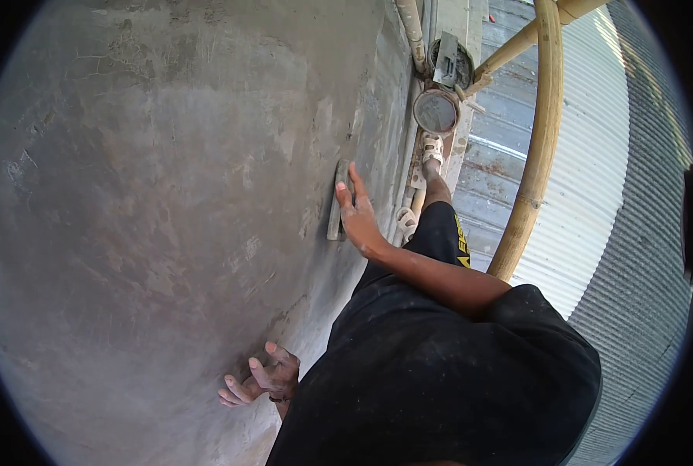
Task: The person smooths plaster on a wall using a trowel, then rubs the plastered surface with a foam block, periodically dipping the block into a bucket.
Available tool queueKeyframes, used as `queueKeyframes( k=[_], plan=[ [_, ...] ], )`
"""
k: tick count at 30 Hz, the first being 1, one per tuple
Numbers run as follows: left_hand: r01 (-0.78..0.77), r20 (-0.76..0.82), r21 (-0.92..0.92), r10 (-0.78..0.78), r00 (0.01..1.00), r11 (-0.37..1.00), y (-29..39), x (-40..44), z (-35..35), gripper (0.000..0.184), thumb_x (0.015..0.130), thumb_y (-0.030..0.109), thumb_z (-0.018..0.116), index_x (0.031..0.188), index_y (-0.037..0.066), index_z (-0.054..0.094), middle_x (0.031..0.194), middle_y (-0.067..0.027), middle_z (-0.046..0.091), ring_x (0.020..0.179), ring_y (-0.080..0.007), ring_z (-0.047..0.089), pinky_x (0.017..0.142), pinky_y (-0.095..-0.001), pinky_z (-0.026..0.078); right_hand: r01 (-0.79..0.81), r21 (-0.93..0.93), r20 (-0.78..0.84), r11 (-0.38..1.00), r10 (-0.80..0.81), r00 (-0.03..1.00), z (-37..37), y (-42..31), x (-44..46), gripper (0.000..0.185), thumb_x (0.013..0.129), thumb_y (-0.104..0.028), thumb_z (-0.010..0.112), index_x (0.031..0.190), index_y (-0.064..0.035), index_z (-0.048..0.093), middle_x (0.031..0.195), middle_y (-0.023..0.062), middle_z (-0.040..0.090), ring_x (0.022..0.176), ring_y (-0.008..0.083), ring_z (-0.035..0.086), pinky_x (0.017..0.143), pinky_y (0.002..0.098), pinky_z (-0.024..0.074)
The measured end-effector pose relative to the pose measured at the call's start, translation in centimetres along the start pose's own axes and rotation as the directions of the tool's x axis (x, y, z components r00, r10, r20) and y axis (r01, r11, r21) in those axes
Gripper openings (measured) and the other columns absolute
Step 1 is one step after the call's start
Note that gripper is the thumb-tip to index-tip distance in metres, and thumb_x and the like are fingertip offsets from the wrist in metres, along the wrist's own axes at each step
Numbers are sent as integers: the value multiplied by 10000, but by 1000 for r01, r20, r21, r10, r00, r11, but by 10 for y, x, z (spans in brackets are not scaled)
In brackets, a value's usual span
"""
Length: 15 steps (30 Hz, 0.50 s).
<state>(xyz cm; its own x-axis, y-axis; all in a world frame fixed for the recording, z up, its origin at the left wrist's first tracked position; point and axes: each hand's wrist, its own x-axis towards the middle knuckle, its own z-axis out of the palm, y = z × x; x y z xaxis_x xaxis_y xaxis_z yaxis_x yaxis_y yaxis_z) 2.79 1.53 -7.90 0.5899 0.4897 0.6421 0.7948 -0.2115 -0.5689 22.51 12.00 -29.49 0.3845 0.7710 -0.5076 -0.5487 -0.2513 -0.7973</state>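
My right hand (359,221) is on a narrow, grey, cement-stained plastering float (336,206), which lies against the grey plastered wall (168,210). Its fingers rest along the float, and the side toward the wall is hidden. Lower down, my left hand (272,377) holds nothing. The fingers there are spread and slightly bent, close to the wall; whether the tips touch it I cannot tell.
A bucket (416,114) stands near my foot (432,147). Behind it is a dark bucket (464,68) with a flat grey tool (445,60) across it. A bamboo pole (534,171) curves beside me, above corrugated metal roofing (587,155).
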Motion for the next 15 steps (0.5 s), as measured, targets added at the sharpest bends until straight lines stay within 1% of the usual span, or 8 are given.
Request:
queueKeyframes(
  k=[2, 3, 6, 7, 9, 12, 13, 15],
  plan=[
    [-54, -14, 7, 54, 998, 999, 2, 13, 4, 454, 852, 396, 653, 1209, 174, 483, 1381, -186, 346, 1348, -383, 228, 1077, -577, 112, -3, -199, -204, 980, -39, 978, 3, 1, 15, 650, 982, -430, 434, 1485, -79, 217, 1303, 275, 483, 1238, 323, 469, 1034, 376, 341],
    [-102, -30, 19, 102, 994, 995, 2, 16, 2, 445, 867, 411, 636, 1200, 156, 489, 1376, -187, 357, 1339, -375, 241, 1065, -581, 126, -22, -108, -231, 994, -4, 973, -4, -16, 45, 665, 974, -453, 438, 1485, -88, 221, 1356, 283, 423, 1283, 368, 406, 1061, 407, 306],
    [-81, -30, 15, 81, 996, 997, -3, 6, 0, 441, 867, 407, 637, 1197, 155, 489, 1376, -188, 355, 1338, -375, 240, 1063, -581, 127, -62, 150, -72, 987, 73, 995, -18, -34, 68, 661, 992, -447, 410, 1474, -33, 227, 1444, 199, 370, 1331, 281, 362, 1092, 329, 255],
    [-73, -36, 8, 74, 997, 997, -5, 4, 2, 439, 867, 406, 637, 1196, 155, 489, 1376, -188, 355, 1337, -375, 240, 1063, -581, 127, -54, 151, -76, 987, 67, 995, -9, -29, 51, 661, 992, -447, 410, 1474, -33, 227, 1444, 199, 370, 1331, 281, 362, 1092, 329, 255],
    [-51, -32, 2, 51, 998, 999, -3, 3, 4, 435, 867, 402, 637, 1193, 154, 489, 1376, -188, 353, 1336, -374, 239, 1061, -581, 128, 2, -113, -102, 994, -14, 995, 12, -9, -2, 653, 994, -426, 416, 1473, -28, 219, 1429, 218, 388, 1326, 293, 370, 1087, 332, 265],
    [-117, 48, 86, 113, 992, 989, 5, 4, -1, 426, 868, 386, 639, 1189, 151, 485, 1376, -196, 349, 1334, -374, 237, 1056, -583, 131, -28, -169, -195, 985, -6, 981, 0, -32, 36, 654, 995, -420, 416, 1470, -16, 217, 1428, 209, 391, 1319, 274, 374, 1079, 318, 270],
    [-117, 53, 87, 113, 992, 989, 3, 0, -3, 426, 868, 386, 639, 1189, 151, 485, 1376, -196, 349, 1334, -374, 237, 1056, -583, 131, -56, 16, -212, 998, 58, 975, -12, -30, 77, 663, 991, -435, 415, 1468, -16, 222, 1440, 212, 376, 1326, 282, 371, 1082, 320, 269],
    [-45, -10, 15, 45, 999, 999, -2, -6, 1, 458, 844, 378, 665, 1214, 185, 478, 1377, -194, 346, 1358, -385, 206, 1077, -574, 115, -58, 65, -165, 996, 68, 984, -23, -19, 95, 665, 988, -442, 418, 1464, -16, 237, 1442, 217, 371, 1331, 290, 365, 1084, 322, 268]
  ],
)
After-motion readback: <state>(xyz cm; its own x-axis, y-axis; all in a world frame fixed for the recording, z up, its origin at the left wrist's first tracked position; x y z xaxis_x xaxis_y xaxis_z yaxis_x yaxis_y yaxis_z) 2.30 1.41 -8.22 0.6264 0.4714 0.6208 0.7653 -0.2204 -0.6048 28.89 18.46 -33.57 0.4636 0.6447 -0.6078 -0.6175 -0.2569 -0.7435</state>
